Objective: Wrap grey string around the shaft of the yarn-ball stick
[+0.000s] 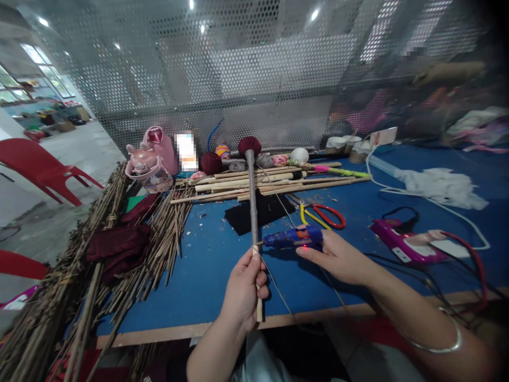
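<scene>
At left on the tabletop, twigs, with cloth on top. Along the back, before the screen, yarn balls; in front of them, sticks. In the middle, a rod in the left hand; to its right, a glue gun in the right hand. Farther right, a power strip.

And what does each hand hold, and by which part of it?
The left hand holds the stick near its lower end; the right hand holds the blue glue gun around its rear.
</scene>
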Motion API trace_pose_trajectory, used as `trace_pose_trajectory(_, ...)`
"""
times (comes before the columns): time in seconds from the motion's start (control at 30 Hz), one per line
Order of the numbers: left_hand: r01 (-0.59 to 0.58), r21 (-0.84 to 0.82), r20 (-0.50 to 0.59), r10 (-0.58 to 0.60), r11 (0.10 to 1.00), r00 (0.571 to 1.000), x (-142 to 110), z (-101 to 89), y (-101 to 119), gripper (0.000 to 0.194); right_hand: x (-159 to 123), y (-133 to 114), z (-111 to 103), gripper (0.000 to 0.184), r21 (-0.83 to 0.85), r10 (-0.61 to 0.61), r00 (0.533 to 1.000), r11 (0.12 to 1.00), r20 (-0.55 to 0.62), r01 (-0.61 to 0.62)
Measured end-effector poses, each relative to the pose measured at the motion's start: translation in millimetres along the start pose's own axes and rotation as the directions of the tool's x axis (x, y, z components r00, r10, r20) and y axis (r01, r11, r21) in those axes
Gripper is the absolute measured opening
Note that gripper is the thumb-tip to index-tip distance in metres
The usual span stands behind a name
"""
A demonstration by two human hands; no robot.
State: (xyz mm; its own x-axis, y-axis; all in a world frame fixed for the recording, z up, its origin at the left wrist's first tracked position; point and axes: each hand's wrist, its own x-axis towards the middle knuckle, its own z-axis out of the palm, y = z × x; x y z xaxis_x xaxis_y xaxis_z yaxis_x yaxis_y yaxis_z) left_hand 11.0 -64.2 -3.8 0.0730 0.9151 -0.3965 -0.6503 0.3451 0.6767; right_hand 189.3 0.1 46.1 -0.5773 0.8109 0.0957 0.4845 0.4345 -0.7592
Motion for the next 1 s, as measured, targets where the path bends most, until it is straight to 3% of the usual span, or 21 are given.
trace_pose_trajectory(0.67, -0.007, -0.004, 0.008, 0.007, 1.0, 1.0, -1, 0.7, 0, 0.029, 1, 3, 3, 0.03, -0.012, -0.016, 1.0, 1.0, -0.022, 0.015)
trace_pose_trajectory(0.87, -0.006, -0.016, -0.006, 0.005, 1.0, 1.0, 0, -0.3, -1, 0.032, -1, 13, 1, 0.034, -0.001, 0.009, 0.972, 1.0, -0.234, -0.01)
trace_pose_trajectory(0.93, -0.002, -0.02, -0.007, 0.002, 1.0, 1.0, 0, -0.5, -1, 0.032, -2, 19, -6, 0.038, -0.066, -0.012, 0.923, 0.998, -0.384, -0.015)
trace_pose_trajectory(1.0, -0.003, -0.023, -0.005, 0.003, 1.0, 1.0, 0, -0.6, -1, 0.032, 0, 30, -20, 0.041, -0.186, -0.073, 0.847, 0.982, -0.527, -0.031)
